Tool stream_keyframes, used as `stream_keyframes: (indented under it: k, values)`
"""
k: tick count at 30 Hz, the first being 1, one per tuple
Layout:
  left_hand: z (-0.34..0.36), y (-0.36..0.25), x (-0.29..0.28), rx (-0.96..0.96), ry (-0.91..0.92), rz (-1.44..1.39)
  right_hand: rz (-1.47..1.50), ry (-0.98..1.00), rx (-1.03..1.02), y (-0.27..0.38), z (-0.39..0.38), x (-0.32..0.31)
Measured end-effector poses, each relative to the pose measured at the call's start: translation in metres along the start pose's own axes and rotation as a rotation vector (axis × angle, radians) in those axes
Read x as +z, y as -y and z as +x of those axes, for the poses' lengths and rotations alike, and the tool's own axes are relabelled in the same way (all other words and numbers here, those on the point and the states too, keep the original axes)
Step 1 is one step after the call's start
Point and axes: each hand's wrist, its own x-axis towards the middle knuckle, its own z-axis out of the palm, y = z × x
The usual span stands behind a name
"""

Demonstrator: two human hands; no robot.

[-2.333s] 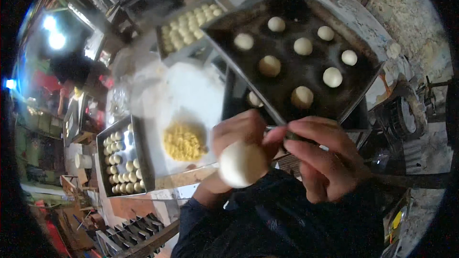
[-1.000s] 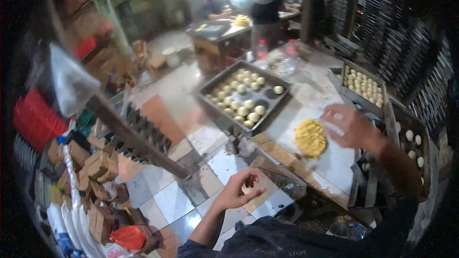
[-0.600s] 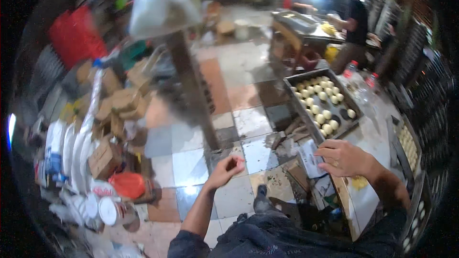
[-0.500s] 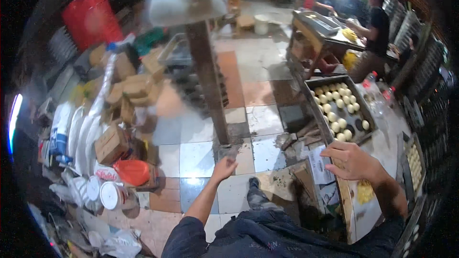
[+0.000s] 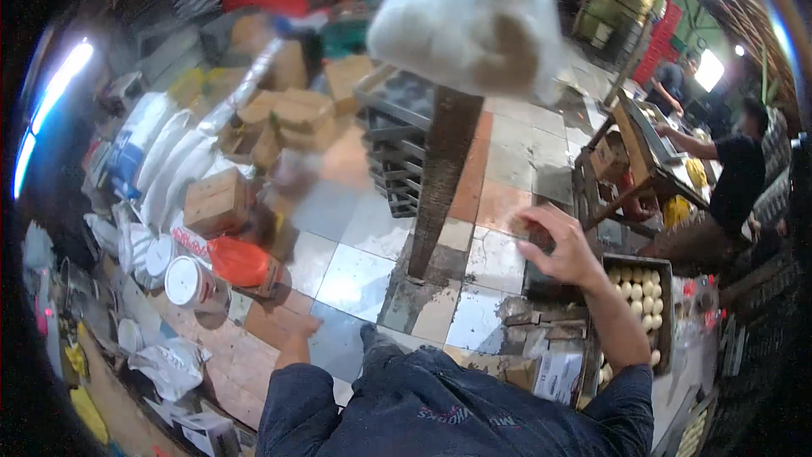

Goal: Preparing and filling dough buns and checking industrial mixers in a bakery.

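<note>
The right hand [image 5: 565,247] hangs half-curled; the left hand [image 5: 296,327] blurs.

Pale, round dough balls [image 5: 646,305], close together in a dark, rectangular, walled tray [image 5: 666,315]

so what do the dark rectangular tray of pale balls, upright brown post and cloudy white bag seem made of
Dark rectangular tray: probably dull metal, given its thin, sharp-cornered walls. Upright brown post: likely rough, matte wood, by its uneven brown surface. Cloudy white bag: apparently translucent plastic, with dark patches showing through.
</note>
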Motion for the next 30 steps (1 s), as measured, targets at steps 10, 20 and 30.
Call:
stream_keyframes:
  k: [10, 20, 30]
  values:
    - [0.162, -0.228, -0.107, 0.103, 0.187, -0.970, -0.121, -0.471, 0.167, -0.032, 0.146, 0.117]
    - [0.301, -0.551, -0.239, 0.112, 0.043, -1.329, -0.761, -0.381, 0.416, 0.006, 0.182, 0.155]
    - [0.278, -0.632, -0.315, 0.096, 0.193, -1.634, -0.094, -0.643, 1.056, -0.016, 0.214, 0.164]
